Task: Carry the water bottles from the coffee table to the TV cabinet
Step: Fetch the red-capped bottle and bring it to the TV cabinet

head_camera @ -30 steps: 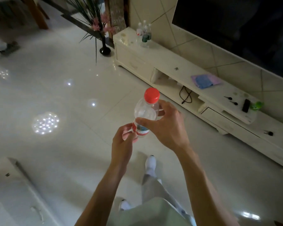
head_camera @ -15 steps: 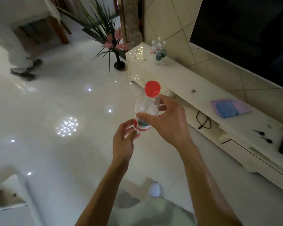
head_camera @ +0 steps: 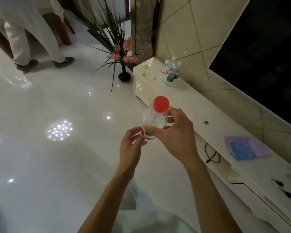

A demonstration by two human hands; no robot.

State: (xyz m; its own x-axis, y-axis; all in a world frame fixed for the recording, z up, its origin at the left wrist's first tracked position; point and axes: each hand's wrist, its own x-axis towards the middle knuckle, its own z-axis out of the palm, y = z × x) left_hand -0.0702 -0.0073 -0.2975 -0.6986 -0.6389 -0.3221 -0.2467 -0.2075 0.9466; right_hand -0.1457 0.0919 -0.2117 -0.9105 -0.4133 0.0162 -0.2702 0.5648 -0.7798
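Gripping bottle (head_camera: pixel 154 121) body, right hand (head_camera: pixel 176 138) fingers curled; left hand (head_camera: pixel 130 148) cupping base.

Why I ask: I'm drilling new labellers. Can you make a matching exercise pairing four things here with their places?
Things:
1 red-capped bottle
2 vase
3 cloth
4 cable

Places:
A on the floor
B in the open shelf of the cabinet
C in the right hand
D on the cabinet top

Pairs: 1-C, 2-A, 3-D, 4-B
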